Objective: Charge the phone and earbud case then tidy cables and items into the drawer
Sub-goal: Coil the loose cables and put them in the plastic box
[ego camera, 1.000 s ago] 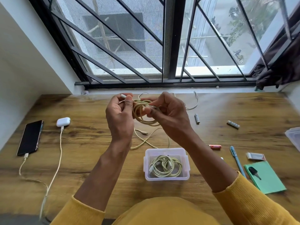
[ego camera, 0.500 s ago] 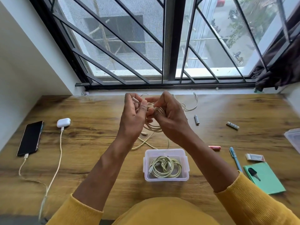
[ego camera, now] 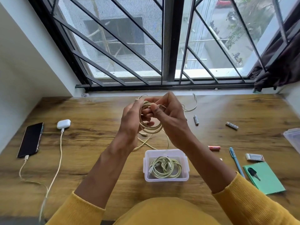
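Both grips closed on coiled cable (ego camera: 151,125): left hand (ego camera: 131,120), right hand (ego camera: 170,114). Coil hanging upright above table (ego camera: 97,111) centre; plug ends hidden by fingers.

Daylit barred window (ego camera: 162,46) above wooden desk (ego camera: 97,111).

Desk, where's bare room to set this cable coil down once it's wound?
Bare wood lies between the earbud case with its charging cable and the plastic box, and along the far left below the sill. The right is crowded: batteries, pen, eraser, green notebook. Loose cable sprawls beyond the box.
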Motion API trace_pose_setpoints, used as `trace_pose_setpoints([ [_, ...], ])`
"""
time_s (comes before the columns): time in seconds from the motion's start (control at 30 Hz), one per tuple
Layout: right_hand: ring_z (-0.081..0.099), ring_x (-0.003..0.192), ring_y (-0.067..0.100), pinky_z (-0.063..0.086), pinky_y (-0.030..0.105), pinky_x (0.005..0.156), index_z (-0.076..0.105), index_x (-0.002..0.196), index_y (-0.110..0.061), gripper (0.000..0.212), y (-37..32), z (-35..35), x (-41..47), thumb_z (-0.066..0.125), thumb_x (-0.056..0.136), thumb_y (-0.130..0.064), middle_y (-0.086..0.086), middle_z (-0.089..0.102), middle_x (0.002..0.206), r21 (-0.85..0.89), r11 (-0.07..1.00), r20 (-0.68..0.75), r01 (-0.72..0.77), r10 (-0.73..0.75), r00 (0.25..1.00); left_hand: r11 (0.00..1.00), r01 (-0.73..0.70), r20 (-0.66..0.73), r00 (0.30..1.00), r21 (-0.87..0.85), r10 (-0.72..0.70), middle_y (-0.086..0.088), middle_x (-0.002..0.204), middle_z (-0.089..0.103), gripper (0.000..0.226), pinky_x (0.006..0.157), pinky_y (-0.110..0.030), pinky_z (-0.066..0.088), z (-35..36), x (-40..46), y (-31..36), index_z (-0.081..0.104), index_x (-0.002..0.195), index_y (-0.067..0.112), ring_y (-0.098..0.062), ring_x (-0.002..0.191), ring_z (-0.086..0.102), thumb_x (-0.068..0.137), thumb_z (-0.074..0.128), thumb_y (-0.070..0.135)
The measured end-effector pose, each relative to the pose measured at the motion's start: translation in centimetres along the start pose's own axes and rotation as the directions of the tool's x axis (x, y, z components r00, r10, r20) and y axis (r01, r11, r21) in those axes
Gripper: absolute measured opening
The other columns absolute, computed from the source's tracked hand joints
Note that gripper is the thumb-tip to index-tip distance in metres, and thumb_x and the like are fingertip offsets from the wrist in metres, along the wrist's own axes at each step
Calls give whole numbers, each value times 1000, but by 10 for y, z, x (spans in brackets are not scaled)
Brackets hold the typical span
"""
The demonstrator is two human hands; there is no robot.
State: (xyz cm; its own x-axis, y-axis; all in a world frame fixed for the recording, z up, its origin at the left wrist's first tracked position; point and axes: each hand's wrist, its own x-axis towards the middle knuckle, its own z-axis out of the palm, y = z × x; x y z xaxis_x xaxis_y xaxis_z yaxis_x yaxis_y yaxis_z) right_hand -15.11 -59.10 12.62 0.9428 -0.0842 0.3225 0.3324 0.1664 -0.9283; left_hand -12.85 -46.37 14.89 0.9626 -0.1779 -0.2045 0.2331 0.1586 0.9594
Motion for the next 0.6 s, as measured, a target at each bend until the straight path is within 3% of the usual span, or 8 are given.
trace_pose_setpoints([
  [0.1, 72, 90, 31, 62, 43, 83, 48, 98, -6, 15, -3, 0, -2, 63, 96, -7, 24, 65, 123, 14, 1000, 5, -13, 13, 1000, 999, -43, -58, 997, -18, 41, 1, 70, 66, 33, 55, -32, 54, 0, 0, 1, 73, 99, 17, -11, 58, 58, 113, 45, 29],
  [0.2, 71, 92, 36, 60, 63, 87, 50, 96, -6, 16, -2, 0, -2, 66, 96, -10, 17, 64, 116, -13, 1000, 11, -6, 6, 1000, 995, -98, -156, 983, -17, 94, -1, 66, 56, 30, 43, -26, 45, -2, 4, 0, 60, 91, 14, -11, 51, 47, 114, 45, 27],
  [0.27, 70, 90, 36, 58, 68, 87, 52, 93, -8, 16, -1, 0, -3, 68, 95, -11, 16, 63, 111, -34, 999, 6, -8, 8, 1000, 991, -130, -212, 969, -15, 124, -1, 64, 47, 29, 40, -22, 37, -6, 7, 0, 52, 90, 15, -9, 47, 41, 115, 44, 27],
  [0.43, 73, 91, 44, 65, 54, 78, 54, 93, 2, 19, -3, 2, -4, 72, 93, -2, 26, 66, 110, -79, 997, -40, -13, 10, 999, 965, -238, -278, 925, 112, 260, -1, 60, 45, 27, 39, -23, 32, -8, 10, -7, 50, 97, 11, -10, 44, 39, 116, 42, 30],
  [0.6, 77, 84, 35, 65, 42, 74, 61, 102, 5, 18, -7, 3, 0, 74, 91, 8, 28, 71, 105, -47, 998, -93, -44, 39, 995, 899, -347, -241, 879, 268, 411, -3, 60, 54, 25, 39, -25, 39, -10, 10, -10, 47, 103, 13, -13, 41, 46, 116, 40, 33],
])
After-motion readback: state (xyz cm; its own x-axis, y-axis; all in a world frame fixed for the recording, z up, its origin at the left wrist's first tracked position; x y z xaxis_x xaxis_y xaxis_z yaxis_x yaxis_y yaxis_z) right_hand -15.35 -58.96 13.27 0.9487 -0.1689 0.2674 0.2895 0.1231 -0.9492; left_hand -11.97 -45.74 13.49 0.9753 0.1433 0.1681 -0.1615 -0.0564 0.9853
